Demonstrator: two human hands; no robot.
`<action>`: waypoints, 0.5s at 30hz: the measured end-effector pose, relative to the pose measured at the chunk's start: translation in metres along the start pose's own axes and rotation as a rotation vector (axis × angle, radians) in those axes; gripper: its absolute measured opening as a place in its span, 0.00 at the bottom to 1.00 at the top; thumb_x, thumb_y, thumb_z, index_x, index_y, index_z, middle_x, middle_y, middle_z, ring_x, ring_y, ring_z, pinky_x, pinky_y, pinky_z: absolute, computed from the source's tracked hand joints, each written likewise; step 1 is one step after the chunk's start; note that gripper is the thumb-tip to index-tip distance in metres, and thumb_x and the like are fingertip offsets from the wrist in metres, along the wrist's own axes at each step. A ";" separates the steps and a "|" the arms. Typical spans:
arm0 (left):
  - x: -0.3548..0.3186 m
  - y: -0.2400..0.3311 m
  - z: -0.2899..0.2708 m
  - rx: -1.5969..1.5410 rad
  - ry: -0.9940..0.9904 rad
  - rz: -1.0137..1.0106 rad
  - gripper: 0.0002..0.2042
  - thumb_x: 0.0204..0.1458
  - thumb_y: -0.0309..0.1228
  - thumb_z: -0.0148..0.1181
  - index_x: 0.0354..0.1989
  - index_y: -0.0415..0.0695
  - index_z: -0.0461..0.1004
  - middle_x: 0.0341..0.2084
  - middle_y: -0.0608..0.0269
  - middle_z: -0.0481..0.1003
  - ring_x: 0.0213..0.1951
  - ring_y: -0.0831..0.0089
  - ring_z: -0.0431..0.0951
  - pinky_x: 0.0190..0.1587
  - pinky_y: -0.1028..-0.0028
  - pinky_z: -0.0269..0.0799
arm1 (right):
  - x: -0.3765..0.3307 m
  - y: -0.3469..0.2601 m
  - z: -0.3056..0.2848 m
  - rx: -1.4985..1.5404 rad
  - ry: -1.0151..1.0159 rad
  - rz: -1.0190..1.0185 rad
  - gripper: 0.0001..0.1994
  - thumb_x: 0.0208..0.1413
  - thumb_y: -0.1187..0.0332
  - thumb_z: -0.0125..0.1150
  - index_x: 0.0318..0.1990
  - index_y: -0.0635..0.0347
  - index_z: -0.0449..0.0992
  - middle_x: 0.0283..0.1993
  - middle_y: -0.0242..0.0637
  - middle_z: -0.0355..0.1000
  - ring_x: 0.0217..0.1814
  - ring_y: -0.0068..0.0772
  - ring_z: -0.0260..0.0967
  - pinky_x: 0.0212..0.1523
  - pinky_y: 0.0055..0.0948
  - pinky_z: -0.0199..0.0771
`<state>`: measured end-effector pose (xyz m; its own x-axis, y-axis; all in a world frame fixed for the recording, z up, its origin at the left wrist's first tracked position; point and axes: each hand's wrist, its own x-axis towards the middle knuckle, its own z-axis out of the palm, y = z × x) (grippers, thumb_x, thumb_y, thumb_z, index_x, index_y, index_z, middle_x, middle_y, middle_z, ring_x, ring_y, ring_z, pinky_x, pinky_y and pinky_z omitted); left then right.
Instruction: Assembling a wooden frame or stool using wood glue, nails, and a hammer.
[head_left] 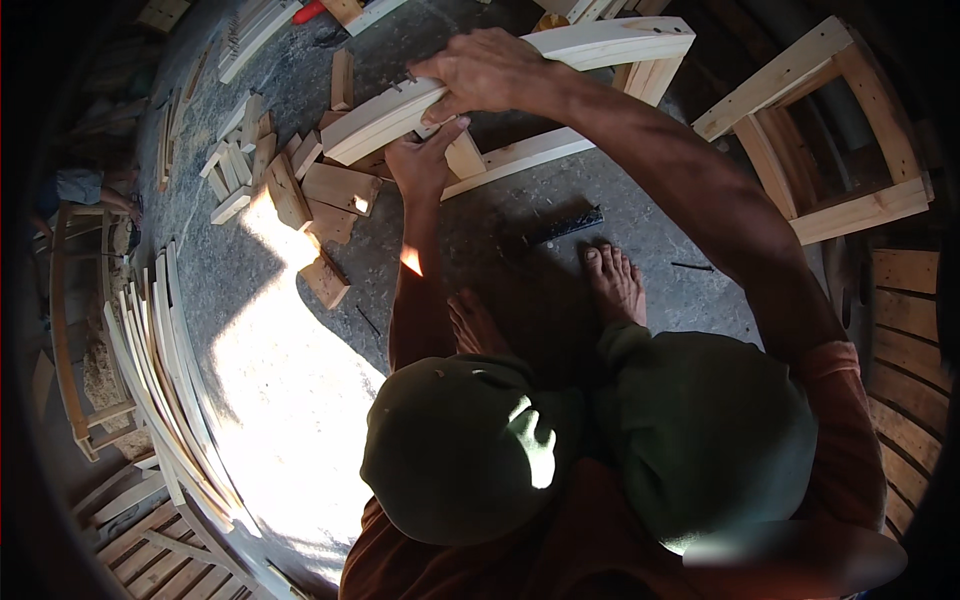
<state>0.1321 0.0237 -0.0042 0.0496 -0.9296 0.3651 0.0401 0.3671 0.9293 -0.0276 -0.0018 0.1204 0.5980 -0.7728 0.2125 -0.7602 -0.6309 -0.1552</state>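
Observation:
A pale wooden frame (610, 47) lies on the concrete floor in front of me, its thick upper beam slanting up to the right. My right hand (487, 72) reaches across and closes over this beam near its left part. Small dark nails (397, 86) stick up from the beam beside its fingers. Below the beam, my left hand (420, 163) is wrapped at a short wooden crosspiece (464, 157), thumb raised close to the right hand; its other fingers are partly hidden. The frame's lower rail (540, 150) runs nearer my feet.
Wood offcuts (335, 187) lie in a heap left of the frame. A dark bar (566, 225) and a loose nail (692, 266) are near my foot. Another frame (870, 208) stands at right, long slats (165, 350) at left. Farther left, a person (80, 188) is partly visible.

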 end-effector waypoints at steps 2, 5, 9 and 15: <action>-0.001 -0.001 0.001 -0.011 0.011 -0.023 0.16 0.46 0.18 0.72 0.44 0.33 0.77 0.36 0.60 0.80 0.39 0.76 0.80 0.44 0.75 0.76 | 0.000 -0.001 0.000 -0.019 0.014 -0.009 0.33 0.50 0.44 0.69 0.61 0.50 0.76 0.30 0.41 0.81 0.36 0.42 0.81 0.40 0.40 0.80; -0.001 -0.002 0.002 0.002 0.019 -0.040 0.16 0.46 0.18 0.73 0.43 0.33 0.77 0.36 0.61 0.81 0.38 0.77 0.80 0.43 0.76 0.76 | 0.001 0.000 0.001 -0.030 -0.015 0.016 0.33 0.49 0.43 0.69 0.60 0.48 0.76 0.30 0.41 0.81 0.36 0.42 0.81 0.40 0.40 0.80; -0.004 -0.003 0.002 0.040 0.033 0.022 0.16 0.45 0.19 0.74 0.43 0.34 0.77 0.37 0.62 0.81 0.38 0.78 0.79 0.42 0.76 0.76 | 0.001 -0.001 0.002 -0.059 0.021 0.020 0.33 0.48 0.42 0.69 0.60 0.46 0.76 0.31 0.41 0.81 0.36 0.42 0.81 0.40 0.40 0.80; -0.005 -0.001 0.003 0.064 0.047 -0.003 0.16 0.46 0.20 0.74 0.44 0.34 0.77 0.35 0.63 0.80 0.37 0.78 0.79 0.42 0.76 0.75 | 0.001 -0.002 -0.002 -0.100 -0.016 -0.002 0.36 0.47 0.38 0.68 0.61 0.49 0.75 0.33 0.42 0.81 0.38 0.46 0.81 0.41 0.42 0.80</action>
<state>0.1289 0.0277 -0.0067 0.0969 -0.9278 0.3603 -0.0230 0.3598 0.9328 -0.0262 -0.0015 0.1224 0.6030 -0.7730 0.1969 -0.7800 -0.6231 -0.0576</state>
